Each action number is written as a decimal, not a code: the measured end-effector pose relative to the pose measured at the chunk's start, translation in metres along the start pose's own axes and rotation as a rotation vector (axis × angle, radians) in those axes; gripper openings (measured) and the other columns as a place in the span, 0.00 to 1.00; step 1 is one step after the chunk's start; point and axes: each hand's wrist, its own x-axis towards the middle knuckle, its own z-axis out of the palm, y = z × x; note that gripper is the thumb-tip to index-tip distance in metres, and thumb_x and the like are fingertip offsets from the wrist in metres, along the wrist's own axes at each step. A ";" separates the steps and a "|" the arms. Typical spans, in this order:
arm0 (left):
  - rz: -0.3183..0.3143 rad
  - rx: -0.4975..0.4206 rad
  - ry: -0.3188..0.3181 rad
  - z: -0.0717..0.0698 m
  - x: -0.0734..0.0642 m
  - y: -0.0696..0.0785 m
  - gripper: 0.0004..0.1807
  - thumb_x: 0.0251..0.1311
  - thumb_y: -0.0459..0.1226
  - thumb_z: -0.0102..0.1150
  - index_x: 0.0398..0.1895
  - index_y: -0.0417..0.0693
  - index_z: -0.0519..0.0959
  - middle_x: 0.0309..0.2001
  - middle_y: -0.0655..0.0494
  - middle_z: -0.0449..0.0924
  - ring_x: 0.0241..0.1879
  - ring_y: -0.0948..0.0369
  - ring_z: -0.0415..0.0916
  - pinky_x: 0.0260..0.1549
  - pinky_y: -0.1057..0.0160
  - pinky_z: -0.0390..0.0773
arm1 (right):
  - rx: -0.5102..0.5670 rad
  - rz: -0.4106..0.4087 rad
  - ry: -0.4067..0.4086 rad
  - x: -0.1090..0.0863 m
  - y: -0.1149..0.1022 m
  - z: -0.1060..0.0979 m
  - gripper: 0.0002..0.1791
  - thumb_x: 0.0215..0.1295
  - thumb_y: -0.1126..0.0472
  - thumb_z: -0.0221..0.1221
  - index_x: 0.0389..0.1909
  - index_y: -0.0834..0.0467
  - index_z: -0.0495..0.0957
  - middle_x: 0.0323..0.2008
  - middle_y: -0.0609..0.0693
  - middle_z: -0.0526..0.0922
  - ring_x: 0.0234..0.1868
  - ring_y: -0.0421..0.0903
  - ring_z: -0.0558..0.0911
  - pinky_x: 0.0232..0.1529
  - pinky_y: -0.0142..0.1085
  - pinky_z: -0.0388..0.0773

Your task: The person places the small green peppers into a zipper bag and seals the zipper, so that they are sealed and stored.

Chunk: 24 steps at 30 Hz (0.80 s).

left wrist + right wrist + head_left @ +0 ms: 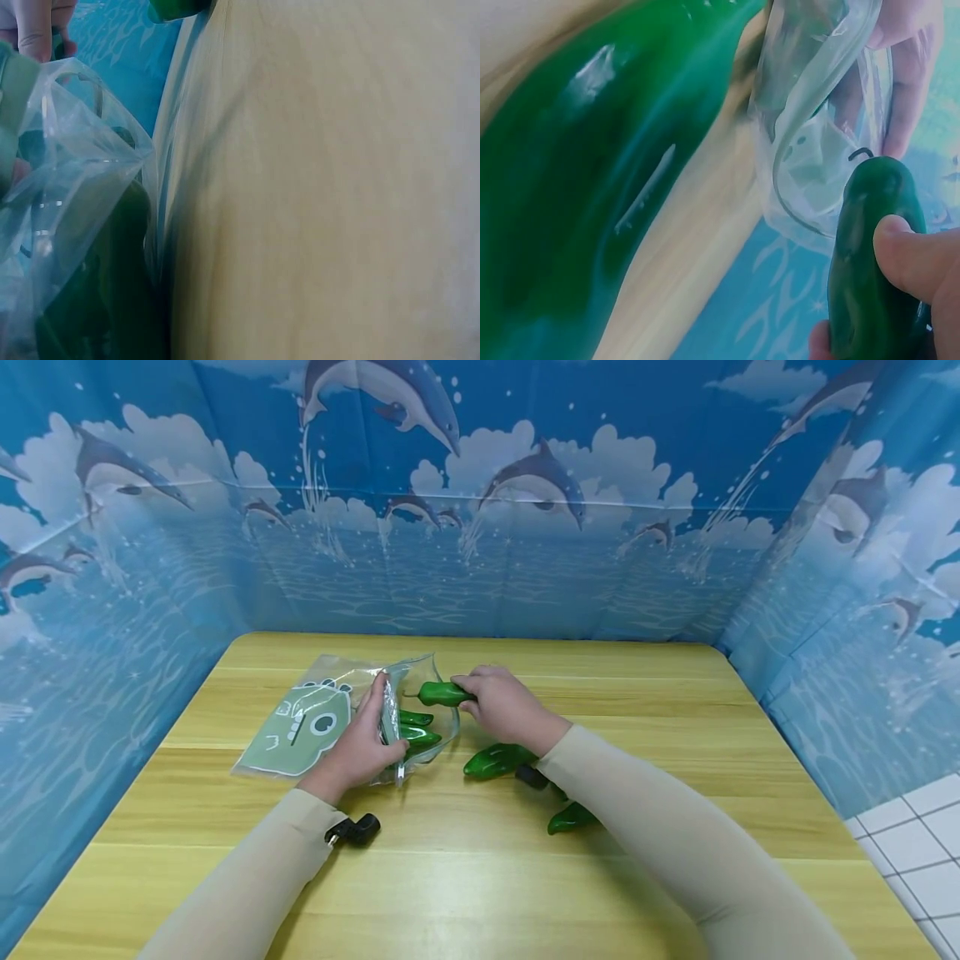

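Note:
My right hand (pixel 510 703) pinches a green pepper (pixel 442 694) between thumb and fingers, its thin stem towards the mouth of a clear zip bag (pixel 450 727). The same pepper (pixel 874 255) fills the lower right of the right wrist view, under my thumb. My left hand (pixel 360 743) grips the bag near its mouth, which gapes to the right. Inside lie green peppers (pixel 420 735), seen through the film. A green cartoon face (pixel 311 727) is printed on the bag. In the left wrist view the bag (pixel 82 172) bulges with a dark green pepper.
On the wooden table (pixel 450 877), a loose green pepper (pixel 491 762) lies below my right hand. Another pepper (pixel 572 818) is partly covered by my right forearm. A dolphin-print curtain (pixel 495 577) stands around the table's back and sides.

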 end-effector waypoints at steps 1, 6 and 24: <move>0.000 0.001 0.000 0.000 0.000 0.000 0.64 0.59 0.36 0.64 0.87 0.52 0.27 0.87 0.49 0.28 0.85 0.42 0.34 0.78 0.32 0.52 | 0.005 0.006 -0.001 0.000 -0.001 0.000 0.29 0.77 0.57 0.62 0.74 0.60 0.73 0.55 0.55 0.85 0.54 0.51 0.83 0.69 0.51 0.74; 0.000 0.003 0.002 0.000 0.000 -0.001 0.65 0.59 0.36 0.65 0.87 0.52 0.27 0.87 0.48 0.28 0.85 0.41 0.35 0.78 0.32 0.53 | -0.005 0.019 -0.011 0.003 -0.004 0.003 0.29 0.77 0.56 0.61 0.75 0.59 0.72 0.55 0.55 0.85 0.54 0.51 0.83 0.66 0.51 0.75; 0.007 -0.002 -0.006 0.001 -0.001 0.001 0.64 0.59 0.36 0.64 0.87 0.52 0.27 0.87 0.48 0.27 0.85 0.42 0.34 0.77 0.31 0.53 | -0.092 0.018 -0.017 0.012 -0.012 0.017 0.29 0.76 0.57 0.62 0.75 0.59 0.72 0.53 0.56 0.85 0.51 0.51 0.81 0.58 0.47 0.77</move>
